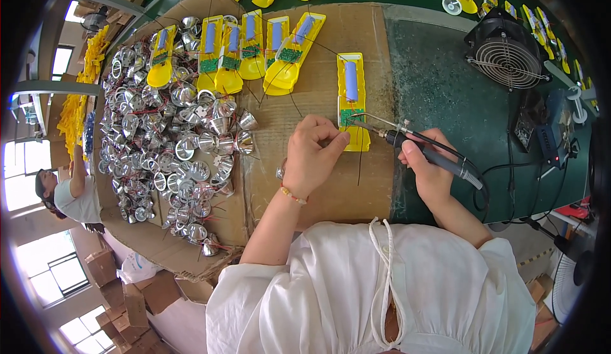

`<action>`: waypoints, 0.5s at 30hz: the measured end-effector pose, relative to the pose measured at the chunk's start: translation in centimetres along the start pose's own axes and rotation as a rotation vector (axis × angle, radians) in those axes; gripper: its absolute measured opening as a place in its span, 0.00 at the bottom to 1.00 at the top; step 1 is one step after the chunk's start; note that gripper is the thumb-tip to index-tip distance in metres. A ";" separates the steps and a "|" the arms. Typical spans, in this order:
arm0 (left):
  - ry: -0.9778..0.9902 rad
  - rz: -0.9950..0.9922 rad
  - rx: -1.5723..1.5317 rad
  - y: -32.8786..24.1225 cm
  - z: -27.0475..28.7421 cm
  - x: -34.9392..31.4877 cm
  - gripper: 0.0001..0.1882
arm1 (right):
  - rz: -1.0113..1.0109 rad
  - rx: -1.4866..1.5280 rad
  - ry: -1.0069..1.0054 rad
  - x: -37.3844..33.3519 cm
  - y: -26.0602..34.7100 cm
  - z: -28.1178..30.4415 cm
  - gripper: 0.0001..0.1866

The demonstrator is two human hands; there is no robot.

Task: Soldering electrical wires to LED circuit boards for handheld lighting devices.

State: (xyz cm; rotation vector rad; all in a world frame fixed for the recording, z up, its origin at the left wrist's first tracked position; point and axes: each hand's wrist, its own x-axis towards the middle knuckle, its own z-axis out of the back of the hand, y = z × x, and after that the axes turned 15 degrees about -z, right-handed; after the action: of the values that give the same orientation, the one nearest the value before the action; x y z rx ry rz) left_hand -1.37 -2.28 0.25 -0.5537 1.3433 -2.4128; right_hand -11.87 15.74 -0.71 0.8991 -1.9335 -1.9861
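Observation:
In front of me lies a yellow plastic housing [359, 139] with a blue cylindrical battery [351, 81] and a small green circuit board [351, 118]. My right hand [430, 166] is closed round the dark handle of a soldering iron [439, 159]. A thin metal feed tube [417, 134] runs along the iron, and the tip reaches the board's right part. Beside the board's left edge, my left hand [314, 153] has thumb and forefinger pinched together; what they hold is too small to make out. A thin dark wire [360, 166] hangs over the housing's near end.
Many silver reflector cups [184, 147] with wires fill a cardboard box at left. Several similar yellow housings [251, 45] lie on its right edge and the cardboard. A black fan with a round grille [509, 62] stands at right, near cables. Another person [76, 195] is far left.

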 end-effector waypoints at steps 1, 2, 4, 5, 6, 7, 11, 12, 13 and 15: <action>0.000 0.000 0.000 0.0 0.0 0.0 0.06 | -0.040 0.034 -0.010 0.0 0.1 -0.1 0.07; -0.003 0.012 -0.006 0.0 0.0 0.0 0.06 | -0.080 0.068 -0.020 0.0 0.2 -0.2 0.07; -0.006 0.024 -0.013 0.0 0.1 0.0 0.06 | -0.075 0.124 -0.034 -0.2 0.4 -0.2 0.07; -0.006 0.025 -0.013 0.0 0.1 -0.1 0.06 | -0.070 0.179 -0.046 -0.4 0.5 -0.1 0.06; -0.005 0.026 -0.013 -0.1 0.1 -0.1 0.06 | -0.069 0.177 -0.043 -0.5 0.6 0.0 0.06; -0.008 0.026 -0.013 -0.1 0.1 -0.1 0.06 | -0.011 0.155 -0.051 -0.6 0.6 0.3 0.06; -0.014 0.055 -0.043 0.0 0.0 0.0 0.06 | 0.164 0.041 -0.060 -0.7 0.5 1.1 0.10; -0.023 0.049 -0.055 0.1 0.0 -0.1 0.06 | 0.239 -0.053 -0.065 -0.8 0.5 1.2 0.10; -0.025 0.046 -0.056 0.2 0.0 -0.1 0.06 | 0.242 -0.054 -0.064 -0.8 0.7 1.1 0.10; -0.030 -0.012 -0.006 0.2 0.0 -0.1 0.06 | 0.244 -0.021 -0.039 -0.9 1.1 0.9 0.11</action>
State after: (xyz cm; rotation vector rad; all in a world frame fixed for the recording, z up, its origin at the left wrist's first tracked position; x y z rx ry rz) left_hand -1.24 -2.39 0.06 -0.5982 1.3386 -2.4012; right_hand -11.95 16.86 0.52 0.5906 -1.9341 -1.8901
